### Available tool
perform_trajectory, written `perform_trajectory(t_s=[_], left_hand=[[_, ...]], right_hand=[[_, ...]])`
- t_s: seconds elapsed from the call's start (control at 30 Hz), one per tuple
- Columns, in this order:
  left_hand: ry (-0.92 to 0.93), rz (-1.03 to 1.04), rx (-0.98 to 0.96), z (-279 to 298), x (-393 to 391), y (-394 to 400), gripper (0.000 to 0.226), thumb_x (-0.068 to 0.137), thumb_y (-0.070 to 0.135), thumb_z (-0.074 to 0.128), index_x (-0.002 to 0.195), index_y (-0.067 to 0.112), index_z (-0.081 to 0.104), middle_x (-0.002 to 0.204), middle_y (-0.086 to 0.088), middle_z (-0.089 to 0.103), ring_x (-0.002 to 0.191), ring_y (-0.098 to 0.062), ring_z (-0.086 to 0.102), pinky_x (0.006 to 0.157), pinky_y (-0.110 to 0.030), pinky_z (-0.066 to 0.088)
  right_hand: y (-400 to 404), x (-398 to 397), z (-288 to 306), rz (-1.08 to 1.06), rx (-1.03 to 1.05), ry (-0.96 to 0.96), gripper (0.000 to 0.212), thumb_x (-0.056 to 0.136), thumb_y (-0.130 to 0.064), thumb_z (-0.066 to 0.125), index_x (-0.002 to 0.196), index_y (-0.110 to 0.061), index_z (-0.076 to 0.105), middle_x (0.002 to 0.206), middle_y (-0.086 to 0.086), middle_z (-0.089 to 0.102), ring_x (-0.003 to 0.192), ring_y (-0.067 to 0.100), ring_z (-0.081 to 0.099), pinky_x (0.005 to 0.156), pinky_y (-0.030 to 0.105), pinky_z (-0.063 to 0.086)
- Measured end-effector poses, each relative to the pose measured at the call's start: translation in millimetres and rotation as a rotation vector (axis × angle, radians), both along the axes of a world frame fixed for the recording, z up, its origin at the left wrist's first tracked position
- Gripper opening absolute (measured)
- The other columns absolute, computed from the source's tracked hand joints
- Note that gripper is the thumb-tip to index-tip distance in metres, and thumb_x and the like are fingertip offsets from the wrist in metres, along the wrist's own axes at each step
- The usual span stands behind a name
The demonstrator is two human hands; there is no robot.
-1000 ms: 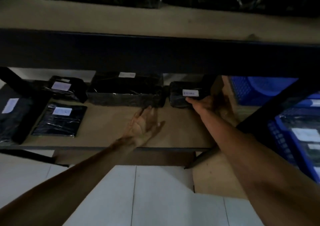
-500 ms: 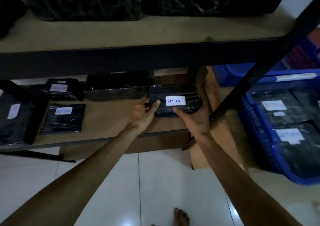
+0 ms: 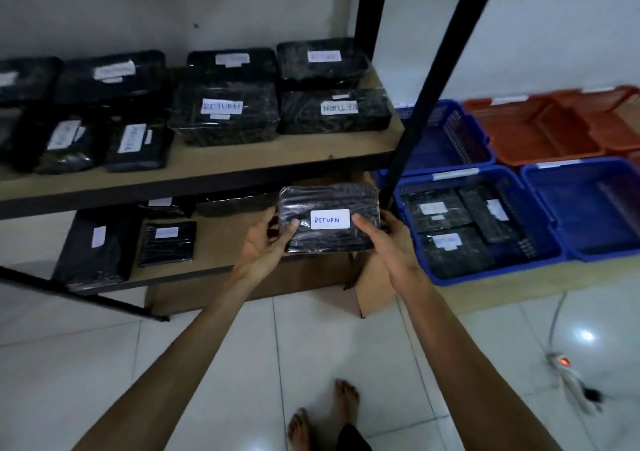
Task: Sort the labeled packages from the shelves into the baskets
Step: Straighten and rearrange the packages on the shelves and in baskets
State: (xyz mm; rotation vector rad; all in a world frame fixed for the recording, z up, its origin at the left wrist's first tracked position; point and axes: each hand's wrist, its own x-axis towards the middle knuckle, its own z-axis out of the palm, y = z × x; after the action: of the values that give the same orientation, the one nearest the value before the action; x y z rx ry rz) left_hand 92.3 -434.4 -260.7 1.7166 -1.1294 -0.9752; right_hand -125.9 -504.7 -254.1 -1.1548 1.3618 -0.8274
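We've got the RETURN package (image 3: 329,218) gripped at both ends, left hand (image 3: 266,246) and right hand (image 3: 384,242), fingers curled round. Wrap probably slick; hold the edges.

place: small stockroom or parcel-sorting room, seemingly in a home | evidence: metal-framed shelves (image 3: 214,165) are carrying black wrapped packages (image 3: 225,113) bearing handwritten "RETURN" labels | blue baskets (image 3: 446,279) and orange baskets (image 3: 519,128) are sitting on the floor | white floor tiles (image 3: 311,346) are reflecting light | a power strip (image 3: 568,374) is lying nearby
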Motion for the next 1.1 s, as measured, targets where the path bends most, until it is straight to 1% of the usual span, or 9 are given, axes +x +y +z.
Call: perform_trajectory(t_s=[0.13,0.33,0.5,0.57,0.63,0.73,0.8,0.97,1.1], left_hand=[[0.031,0.016,-0.037,29,-6,6,0.042,0.093,0.039,0.063,0.132,0.024,0.057,0.118,0.005,0.069,0.11,-0.006,0.065,0.095,-0.02,0.05],[-0.022,-0.026,0.043,28,-5,8,0.044,0.094,0.049,0.059,0.132,0.027,0.055,0.115,0.011,0.069,0.108,-0.004,0.064,0.092,-0.019,0.049],[-0.068,0.075,0.176,-26,-3,6,0.038,0.099,0.042,0.052,0.129,0.019,0.058,0.11,0.004,0.065,0.103,-0.014,0.062,0.071,-0.007,0.04],[-0.076,0.071,0.232,-47,-4,-5,0.043,0.1,0.043,0.051,0.134,0.019,0.054,0.116,0.001,0.062,0.102,-0.011,0.055,0.073,-0.012,0.039],[-0.052,0.088,0.263,-80,4,-22,0.046,0.099,0.043,0.052,0.136,0.017,0.053,0.12,0.0,0.06,0.105,-0.013,0.055,0.071,-0.009,0.042],[0.015,0.161,0.272,-124,24,-44,0.061,0.094,0.054,0.056,0.14,0.014,0.048,0.135,0.001,0.053,0.13,-0.026,0.05,0.093,-0.019,0.045],[-0.072,0.182,0.246,-162,44,-60,0.075,0.086,0.07,0.055,0.145,0.025,0.043,0.145,0.003,0.047,0.136,-0.024,0.045,0.102,-0.032,0.039],[-0.423,0.218,0.229,-236,107,-109,0.102,0.074,0.088,0.045,0.151,0.02,0.039,0.153,-0.007,0.04,0.14,-0.027,0.035,0.116,-0.034,0.024],[-0.703,0.147,0.025,-259,141,-126,0.079,0.088,0.062,0.054,0.152,0.016,0.038,0.155,-0.014,0.037,0.141,-0.036,0.034,0.116,-0.047,0.03]], right_hand=[[9,-12,36,0.011,-0.013,-0.016,0.052,0.072,-0.049,0.081,0.115,-0.024,0.069,0.101,-0.006,0.076,0.099,0.013,0.071,0.096,0.042,0.055],[14,-13,33,0.024,0.013,-0.004,0.043,0.078,-0.048,0.078,0.116,-0.029,0.066,0.106,-0.007,0.075,0.1,0.011,0.07,0.094,0.039,0.056],[26,7,-22,-0.06,0.298,-0.152,0.057,0.078,-0.043,0.08,0.127,-0.027,0.058,0.121,0.001,0.066,0.108,0.022,0.066,0.075,0.034,0.061],[25,25,-48,-0.048,0.459,-0.268,0.062,0.08,-0.036,0.08,0.133,-0.021,0.053,0.12,0.008,0.067,0.104,0.025,0.069,0.077,0.037,0.061],[11,45,-80,-0.082,0.525,-0.332,0.045,0.087,-0.028,0.075,0.126,-0.018,0.055,0.12,0.012,0.068,0.104,0.027,0.07,0.086,0.04,0.059],[-35,71,-131,-0.252,0.521,-0.359,0.033,0.091,-0.021,0.07,0.12,-0.014,0.054,0.113,0.014,0.069,0.104,0.029,0.068,0.093,0.041,0.055],[-79,86,-165,-0.293,0.498,-0.386,0.045,0.091,-0.019,0.069,0.131,-0.011,0.049,0.12,0.015,0.066,0.105,0.029,0.067,0.095,0.041,0.055],[-178,108,-229,-0.363,0.499,-0.438,0.044,0.091,-0.019,0.068,0.131,-0.013,0.05,0.124,0.014,0.058,0.097,0.026,0.059,0.091,0.04,0.056],[-225,119,-255,-0.368,0.479,-0.429,0.051,0.091,-0.018,0.068,0.137,-0.018,0.047,0.133,0.014,0.054,0.118,0.032,0.057,0.085,0.041,0.058]])
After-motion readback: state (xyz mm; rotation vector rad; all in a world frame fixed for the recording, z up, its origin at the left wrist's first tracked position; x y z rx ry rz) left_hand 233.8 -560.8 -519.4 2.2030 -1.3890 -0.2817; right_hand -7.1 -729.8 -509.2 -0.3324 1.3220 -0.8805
